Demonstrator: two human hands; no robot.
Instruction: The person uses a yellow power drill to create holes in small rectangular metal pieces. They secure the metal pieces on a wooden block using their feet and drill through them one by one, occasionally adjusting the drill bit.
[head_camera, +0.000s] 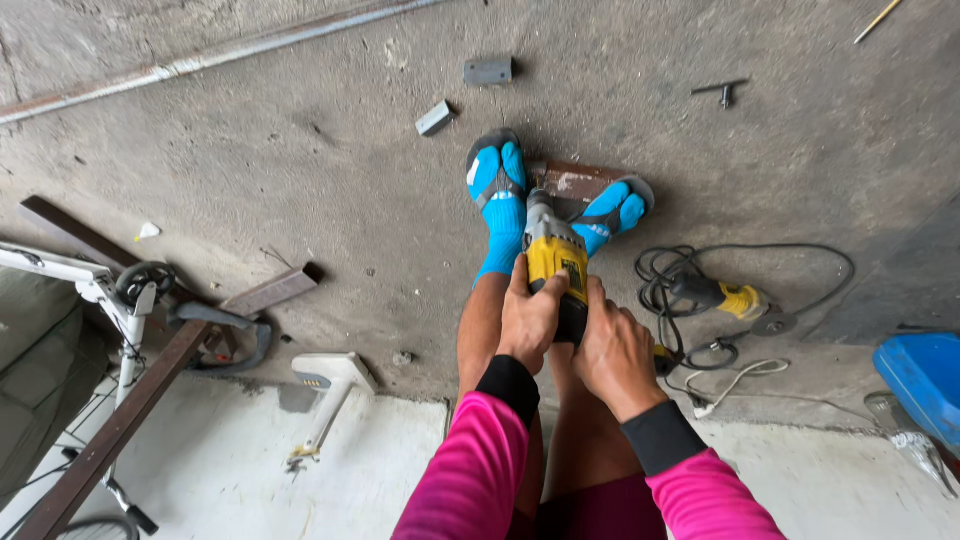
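Both my hands grip a yellow and black power drill (553, 252) that points straight down between my feet. My left hand (527, 318) wraps its left side, and my right hand (612, 350) closes over the rear handle. The drill's chuck meets a rusty flat metal piece (575, 181) lying on the concrete floor. My feet in blue socks and sandals (497, 190) stand on either end of that piece. My sleeves are pink with black cuffs.
An angle grinder (722, 297) with coiled black cable lies right of my feet. A chuck key (722, 91) and two small metal blocks (435, 117) lie farther off. Rusty steel bars (120, 420) and a white scooter (95, 290) sit left; a blue container (925, 375) sits right.
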